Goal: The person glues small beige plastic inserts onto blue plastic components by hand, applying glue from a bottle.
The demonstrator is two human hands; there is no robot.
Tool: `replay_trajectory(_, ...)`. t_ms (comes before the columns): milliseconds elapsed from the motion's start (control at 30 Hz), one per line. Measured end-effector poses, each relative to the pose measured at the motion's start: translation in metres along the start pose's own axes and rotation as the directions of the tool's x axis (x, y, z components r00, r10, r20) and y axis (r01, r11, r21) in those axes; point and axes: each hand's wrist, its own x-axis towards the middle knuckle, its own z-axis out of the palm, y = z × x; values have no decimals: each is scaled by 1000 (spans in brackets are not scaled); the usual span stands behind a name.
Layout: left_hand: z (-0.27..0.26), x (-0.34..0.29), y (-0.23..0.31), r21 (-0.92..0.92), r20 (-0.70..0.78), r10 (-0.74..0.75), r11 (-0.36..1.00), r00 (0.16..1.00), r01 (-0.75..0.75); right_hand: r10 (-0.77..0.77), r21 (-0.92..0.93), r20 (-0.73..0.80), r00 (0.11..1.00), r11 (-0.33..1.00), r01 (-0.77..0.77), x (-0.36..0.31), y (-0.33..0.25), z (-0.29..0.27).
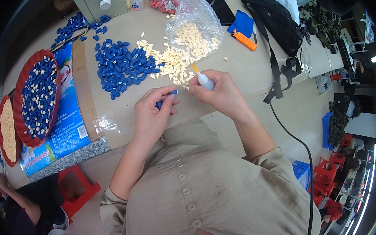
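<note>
A small blue piece point(173, 92) is held in the left hand point(156, 107), its grip closed in a pinch of thumb and fingers near the front edge of the tabletop point(238, 78). More blue is seen lower in the same hand; whether it belongs to a second piece cannot be told. A white glue bottle point(206, 81) is clasped in the right hand point(221, 92), its grip wrapped around the body, with the yellow nozzle pointed up and away from the blue piece.

The space beyond the hands is crowded. A heap of blue pieces point(119, 70) is spread past the left hand, and its right side is met by scattered cream pieces point(172, 60), by which the nozzle is closely faced. More cream pieces are contained in a clear plastic bag point(195, 25). On the left, a red tray point(18, 105) filled with blue and cream pieces is set partly over a blue printed sheet point(70, 123), and a narrower red tray point(3, 111) of cream bits is placed beside it. The right side is taken up by an orange tool point(245, 40), a blue cloth point(243, 22) and a black bag point(273, 18), whose strap is draped over the edge
</note>
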Motion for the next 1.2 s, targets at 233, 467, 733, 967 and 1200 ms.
replay_trajectory(233, -1, -1, -1, -3, 10, 38, 999, 999, -38, 111, 222, 123, 986, 966, -136, 0, 3, 13)
replay_trajectory(467, -1, -2, 1, 8, 9, 50, 999, 999, -50, 103, 232, 104, 989, 965, -125, 0, 4, 16)
replay_trajectory(733, 0, -3, -2, 116, -7, 128, 985, 992, -127, 55, 87, 56, 997, 994, -60, -1, -3, 18)
replay_trajectory(967, -1, -4, -3, 90, -32, 165, 983, 986, -162, 107, 282, 64, 992, 952, -121, 2, 2, 26)
replay_trajectory(1200, 0, -4, 1, 60, -45, 177, 983, 983, -175, 178, 252, 196, 964, 941, -225, -1, 1, 15)
